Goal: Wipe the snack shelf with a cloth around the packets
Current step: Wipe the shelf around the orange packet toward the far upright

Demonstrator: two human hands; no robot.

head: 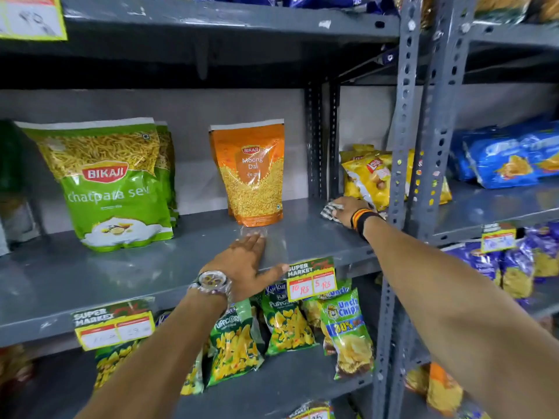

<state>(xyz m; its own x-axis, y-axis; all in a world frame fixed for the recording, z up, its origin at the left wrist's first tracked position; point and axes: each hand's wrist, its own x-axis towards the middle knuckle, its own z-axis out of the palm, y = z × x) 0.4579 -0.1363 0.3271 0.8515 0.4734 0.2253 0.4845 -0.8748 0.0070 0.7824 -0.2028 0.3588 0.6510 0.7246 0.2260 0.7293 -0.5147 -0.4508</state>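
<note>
- Grey metal shelf in a shop aisle, price tags on its front edge.
- Orange packet and green packet stand upright.
- Left hand lies flat, fingers spread, empty.
- Right hand presses checked cloth onto the shelf's right end.

Grey steel racking fills the view, its finish scuffed and glossy under overhead light. A plain pale grey wall closes the back of the bay. At 12 o'clock the upper shelf casts a dark band of shadow beneath itself. Toward 3 o'clock two perforated uprights stand side by side, joining a neighbouring rack. At 6 o'clock a lower shelf runs across. A yellow-edged sign hangs at 10 o'clock.
</note>
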